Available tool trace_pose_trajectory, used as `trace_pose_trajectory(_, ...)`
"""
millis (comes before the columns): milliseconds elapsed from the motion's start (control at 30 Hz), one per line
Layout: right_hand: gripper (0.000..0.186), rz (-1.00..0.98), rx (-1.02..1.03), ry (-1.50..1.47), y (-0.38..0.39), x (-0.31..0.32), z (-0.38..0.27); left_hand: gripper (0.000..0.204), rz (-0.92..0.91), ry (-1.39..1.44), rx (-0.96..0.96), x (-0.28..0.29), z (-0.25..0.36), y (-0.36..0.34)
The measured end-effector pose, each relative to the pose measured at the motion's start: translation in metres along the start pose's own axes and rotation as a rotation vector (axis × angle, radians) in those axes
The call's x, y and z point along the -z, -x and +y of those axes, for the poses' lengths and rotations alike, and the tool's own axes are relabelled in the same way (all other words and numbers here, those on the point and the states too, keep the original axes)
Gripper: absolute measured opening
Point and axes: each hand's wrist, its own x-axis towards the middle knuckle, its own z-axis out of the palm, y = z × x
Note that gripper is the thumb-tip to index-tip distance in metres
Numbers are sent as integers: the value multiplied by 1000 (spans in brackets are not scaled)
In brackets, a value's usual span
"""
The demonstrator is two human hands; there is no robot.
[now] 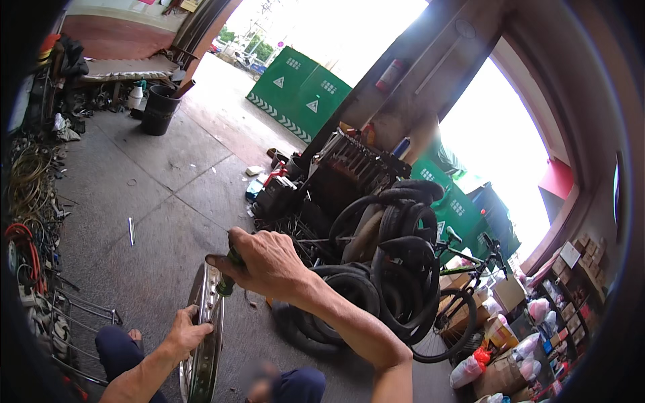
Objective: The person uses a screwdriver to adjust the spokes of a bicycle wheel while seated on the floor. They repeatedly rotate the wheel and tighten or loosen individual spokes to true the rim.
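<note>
A bare metal bicycle wheel rim (205, 363) stands on edge before me, seen nearly edge-on. My left hand (180, 338) is closed on its near side, thumb laid across the metal. Around a tool with a green handle (226, 287), my right hand (265, 263) is wrapped at the far upper part of the rim. The lower end of that handle meets the rim's inner face or lies just in front of it; I cannot tell which. The tool's tip is hidden. Small holes run along the rim.
Black tyres (403, 269) are heaped to the right, beside a bicycle (463, 289) and bagged goods (470, 366). A tool rack (356, 164) stands ahead. Cables and hoses (30, 181) line the left. A black bucket (160, 111) and a loose metal strip (132, 231) are on the floor.
</note>
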Motion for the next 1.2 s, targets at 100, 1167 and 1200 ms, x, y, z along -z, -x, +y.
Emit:
trace_pose_trajectory(100, 37, 110, 271, -77, 4, -8, 17, 27, -26, 73, 42, -16, 27, 17)
trace_pose_trajectory(1167, 37, 50, 263, -293, 11, 2, 12, 33, -8, -108, -3, -8, 17, 11)
trace_pose_trajectory(1200, 36, 61, 200, -181, 12, 6, 10, 34, -7, -157, -7, -10, 18, 9)
